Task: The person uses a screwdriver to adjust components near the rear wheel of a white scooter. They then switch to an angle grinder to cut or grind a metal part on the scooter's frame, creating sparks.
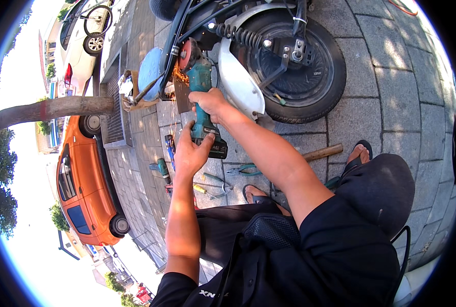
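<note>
Both my hands are on a teal cordless angle grinder. My right hand wraps round the middle of its body, and my left hand grips the rear end by the black battery. The red disc is up against the black tube frame of a two-wheeler. Orange sparks spray down from there; the exact contact point is hidden. Right of the grinder are a white mudguard, a coil-spring shock absorber and a black-tyred wheel.
On the paving near my feet lie a teal drill, pliers, a yellow-handled tool and a wooden handle. A cardboard box, a tree trunk and an orange car are to the left.
</note>
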The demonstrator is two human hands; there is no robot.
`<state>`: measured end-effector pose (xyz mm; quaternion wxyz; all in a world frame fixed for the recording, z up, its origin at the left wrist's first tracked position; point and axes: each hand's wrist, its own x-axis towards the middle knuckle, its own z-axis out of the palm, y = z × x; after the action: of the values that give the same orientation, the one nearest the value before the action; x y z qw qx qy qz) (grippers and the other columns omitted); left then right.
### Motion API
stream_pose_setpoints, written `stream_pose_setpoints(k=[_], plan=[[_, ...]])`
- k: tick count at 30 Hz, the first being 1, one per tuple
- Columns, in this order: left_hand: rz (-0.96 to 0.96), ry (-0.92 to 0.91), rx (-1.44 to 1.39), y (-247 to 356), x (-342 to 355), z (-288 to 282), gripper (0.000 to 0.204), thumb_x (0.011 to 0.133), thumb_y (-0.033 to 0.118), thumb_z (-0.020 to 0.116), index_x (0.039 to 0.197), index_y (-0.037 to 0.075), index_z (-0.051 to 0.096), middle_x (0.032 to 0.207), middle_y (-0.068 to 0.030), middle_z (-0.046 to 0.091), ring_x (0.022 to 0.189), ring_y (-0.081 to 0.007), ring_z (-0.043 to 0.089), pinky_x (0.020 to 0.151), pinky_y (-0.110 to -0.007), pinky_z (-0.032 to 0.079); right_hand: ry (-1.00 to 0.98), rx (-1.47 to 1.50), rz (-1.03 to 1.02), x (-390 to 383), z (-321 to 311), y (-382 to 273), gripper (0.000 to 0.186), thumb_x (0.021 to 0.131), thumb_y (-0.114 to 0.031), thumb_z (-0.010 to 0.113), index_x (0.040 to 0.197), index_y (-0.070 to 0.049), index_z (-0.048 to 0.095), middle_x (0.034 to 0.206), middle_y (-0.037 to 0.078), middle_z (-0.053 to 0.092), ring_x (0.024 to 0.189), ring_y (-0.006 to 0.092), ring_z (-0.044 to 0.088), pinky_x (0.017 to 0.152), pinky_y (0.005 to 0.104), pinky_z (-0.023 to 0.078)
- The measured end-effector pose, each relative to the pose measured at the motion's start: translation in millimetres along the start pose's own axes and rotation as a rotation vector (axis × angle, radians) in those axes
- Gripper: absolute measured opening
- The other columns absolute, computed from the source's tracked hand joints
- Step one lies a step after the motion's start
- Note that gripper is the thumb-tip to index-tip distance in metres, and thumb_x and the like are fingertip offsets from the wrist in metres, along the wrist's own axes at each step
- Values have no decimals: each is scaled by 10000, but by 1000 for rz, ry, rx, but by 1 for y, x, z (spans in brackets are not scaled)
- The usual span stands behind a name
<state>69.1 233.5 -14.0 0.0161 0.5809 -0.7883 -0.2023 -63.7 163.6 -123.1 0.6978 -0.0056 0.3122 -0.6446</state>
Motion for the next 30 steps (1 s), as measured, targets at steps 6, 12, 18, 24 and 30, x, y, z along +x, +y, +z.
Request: stream_pose_setpoints(k=[6, 12, 18, 24, 30], plan=[[6, -7, -13, -5, 1, 3, 766, 896, 269, 819, 1491, -92, 498, 1193, -228, 717, 1100, -245, 688, 992, -364, 535, 5, -19, -7, 4, -2, 5, 113, 796, -121, 768, 834, -45, 693, 775, 58, 656, 625, 184, 632, 539, 376, 532], [-16, -13, 12, 0, 0, 2, 769, 902, 267, 816, 1496, -98, 490, 1213, -229, 707, 1111, -235, 680, 1000, -362, 534, 14, -21, -8, 2, -2, 2, 140, 812, -141, 794, 841, -48, 694, 773, 61, 660, 624, 182, 632, 542, 378, 526], [-21, -27, -31, -5, 1, 4, 783, 902, 275, 818, 1506, -92, 480, 1244, -235, 695, 1130, -245, 674, 1006, -362, 530, 6, -24, -15, 0, -4, 2, 136, 813, -136, 792, 854, -51, 694, 776, 63, 663, 624, 180, 633, 549, 371, 523], [-51, -30, 20, -2, -3, 1, 804, 878, 419, 789, 1515, 16, 512, 1315, -284, 685, 1241, -429, 663, 1068, -464, 503, 31, -50, -28, 2, -2, 5, 134, 809, -125, 779, 835, -32, 686, 749, 72, 663, 600, 174, 632, 524, 362, 517], [-96, -40, 101, 12, -6, -9, 822, 876, 411, 809, 1520, -1, 507, 1238, -258, 716, 1189, -354, 700, 1052, -416, 513, 44, -45, -67, -2, -1, 3, 162, 827, -147, 775, 872, -17, 690, 777, 81, 669, 626, 188, 654, 534, 366, 535]])
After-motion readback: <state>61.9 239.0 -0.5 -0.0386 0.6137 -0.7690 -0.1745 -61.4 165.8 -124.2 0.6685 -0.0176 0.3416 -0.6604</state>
